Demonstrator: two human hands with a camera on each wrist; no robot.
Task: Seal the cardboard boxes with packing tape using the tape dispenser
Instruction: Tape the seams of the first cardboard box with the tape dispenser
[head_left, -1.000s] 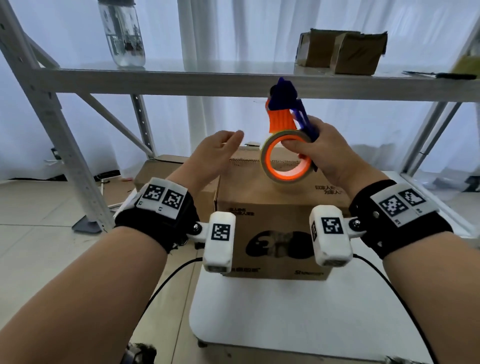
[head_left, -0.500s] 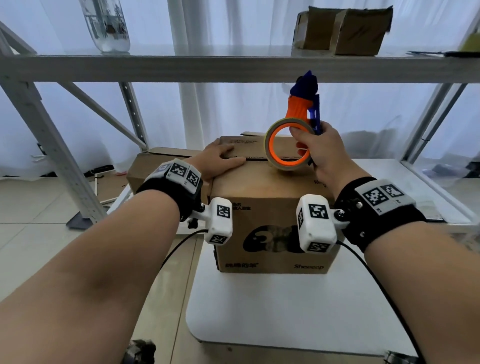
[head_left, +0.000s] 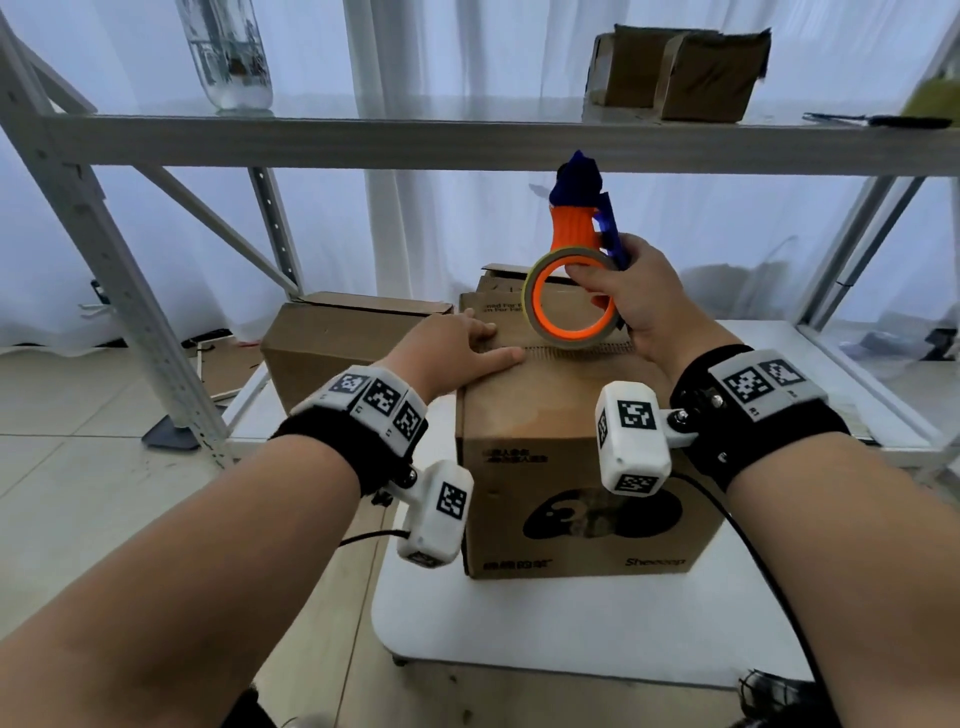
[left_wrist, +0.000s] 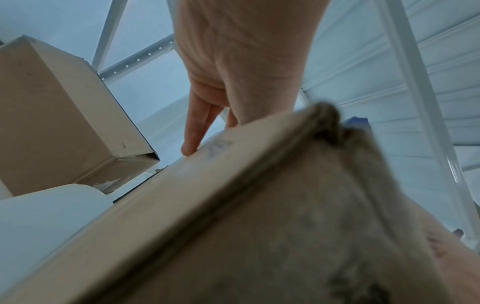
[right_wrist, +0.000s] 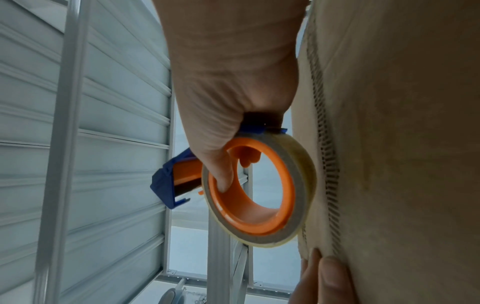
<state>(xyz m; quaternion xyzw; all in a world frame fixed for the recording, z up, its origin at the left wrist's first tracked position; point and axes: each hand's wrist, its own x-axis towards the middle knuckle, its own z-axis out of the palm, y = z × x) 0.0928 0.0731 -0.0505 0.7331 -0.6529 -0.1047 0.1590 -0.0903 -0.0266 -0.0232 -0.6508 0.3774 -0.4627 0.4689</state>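
A brown cardboard box (head_left: 571, 467) stands on a white table (head_left: 571, 634), its top flaps closed. My left hand (head_left: 457, 348) lies flat on the box top near the seam, fingers straight (left_wrist: 197, 131). My right hand (head_left: 634, 301) grips an orange and blue tape dispenser (head_left: 576, 228) with a roll of clear tape (head_left: 571, 304); the thumb reaches into the roll's orange core (right_wrist: 249, 191). The roll rests at the flap seam on the box top (right_wrist: 389, 164), the dispenser handle pointing up.
A second cardboard box (head_left: 343, 332) sits behind and left, seen also in the left wrist view (left_wrist: 52, 115). A metal shelf (head_left: 467, 140) crosses overhead, carrying a glass bottle (head_left: 228, 52) and small cardboard boxes (head_left: 675, 73). A slanted rack leg (head_left: 104, 260) stands left.
My left hand came down from above the box and now lies flat on its top. My right hand lowered the tape roll onto the seam.
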